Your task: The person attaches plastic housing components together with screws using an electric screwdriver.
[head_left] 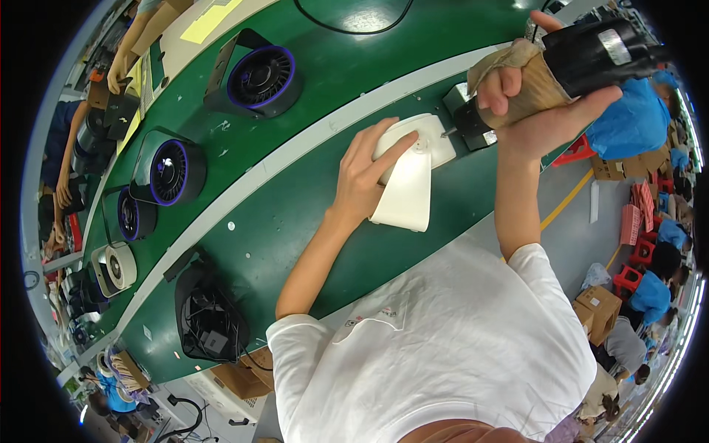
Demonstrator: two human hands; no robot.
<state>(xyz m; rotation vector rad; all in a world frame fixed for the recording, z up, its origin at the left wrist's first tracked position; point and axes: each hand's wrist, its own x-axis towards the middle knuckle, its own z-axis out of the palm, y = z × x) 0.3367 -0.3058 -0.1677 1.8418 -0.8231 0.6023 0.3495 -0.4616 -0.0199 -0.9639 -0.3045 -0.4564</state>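
Note:
A white fan point(402, 190) with a flat, rounded bracket rests on the green bench in front of me; its front grille is out of sight. My left hand point(363, 170) is closed around its body, with a finger lying by the round pivot on the bracket. In my right hand point(543, 131) is a black electric screwdriver point(597, 57), its grip wrapped in tan tape. The screwdriver lies sideways, its thin bit pointing left at the pivot. Whether the bit touches a screw there, I cannot tell. A dark metal block point(484, 137) sits under the screwdriver's nose.
Black fans with purple rings point(261, 76) point(168, 172) stand beyond the pale divider strip point(310, 145), with a white fan point(120, 267) farther left. A black bag-like bundle point(210, 314) lies on the near left bench. Other people's arms point(130, 46) reach in at the far left.

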